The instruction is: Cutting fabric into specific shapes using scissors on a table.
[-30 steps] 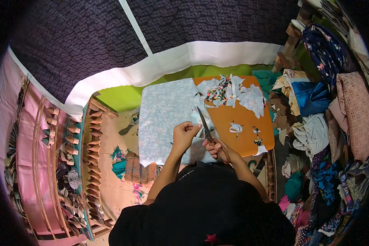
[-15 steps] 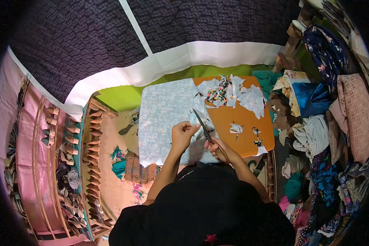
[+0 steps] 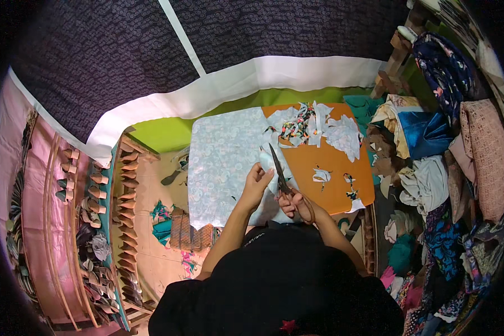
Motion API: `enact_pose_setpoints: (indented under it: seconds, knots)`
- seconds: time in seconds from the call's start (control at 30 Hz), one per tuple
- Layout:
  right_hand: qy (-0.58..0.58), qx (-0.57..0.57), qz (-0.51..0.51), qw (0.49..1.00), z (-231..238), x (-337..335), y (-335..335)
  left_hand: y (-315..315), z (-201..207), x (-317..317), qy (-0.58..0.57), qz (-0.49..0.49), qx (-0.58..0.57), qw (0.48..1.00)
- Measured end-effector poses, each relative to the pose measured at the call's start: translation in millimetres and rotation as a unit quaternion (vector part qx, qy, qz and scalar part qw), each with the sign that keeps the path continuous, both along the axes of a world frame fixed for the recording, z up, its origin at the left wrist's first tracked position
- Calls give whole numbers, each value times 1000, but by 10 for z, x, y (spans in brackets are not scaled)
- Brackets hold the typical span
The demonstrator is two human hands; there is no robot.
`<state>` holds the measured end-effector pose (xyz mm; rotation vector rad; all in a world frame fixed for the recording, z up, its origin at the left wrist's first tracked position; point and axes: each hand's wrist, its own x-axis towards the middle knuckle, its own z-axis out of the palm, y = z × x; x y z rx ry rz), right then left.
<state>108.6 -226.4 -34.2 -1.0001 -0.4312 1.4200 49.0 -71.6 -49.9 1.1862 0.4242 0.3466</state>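
Pinched in my left hand (image 3: 256, 186) is a small pale fabric piece (image 3: 267, 158), its upper end standing out past the fingertips. Dark-bladed scissors (image 3: 278, 164) are gripped in my right hand (image 3: 298, 206), the blades pointing up and away along the right side of that piece. The handles rest in my right palm and fingers. Beneath both hands lies a large pale patterned cloth (image 3: 221, 145), spread over the left part of an orange table (image 3: 305, 187). Whether the blades touch the fabric I cannot tell.
Fabric scraps (image 3: 305, 126) are heaped at the table's far right, and a few small cut pieces (image 3: 321, 176) lie nearer. Folded and crumpled cloths (image 3: 425, 182) pile up on the right. At left, wooden racks hold rows of shoe forms (image 3: 127, 210). A dark patterned curtain (image 3: 117, 61) hangs beyond.
The scissors have swung slightly more upright beside the fabric piece. My left hand has shifted a little to the right and its grip on the piece has changed slightly.
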Motion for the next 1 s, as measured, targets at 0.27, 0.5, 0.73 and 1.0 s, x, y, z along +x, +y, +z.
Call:
enact_pose_setpoints:
  seconds: [0.27, 0.5, 0.73, 1.0]
  knots:
    - [40, 101, 39, 993, -128, -8, -9, -6, 83, -18, -125, -177, -224, 950]
    - [-35, 40, 34, 998, 44, -18, 4, 102, -141, -1, -130, -122, -229, 957]
    - [-38, -11, -7, 999, -81, -56, 6, 17, -124, 50, -108, -31, -218, 969]
    - [-76, 13, 5, 997, -83, -74, -25, -40, 58, 89, -117, 30, -294, 948]
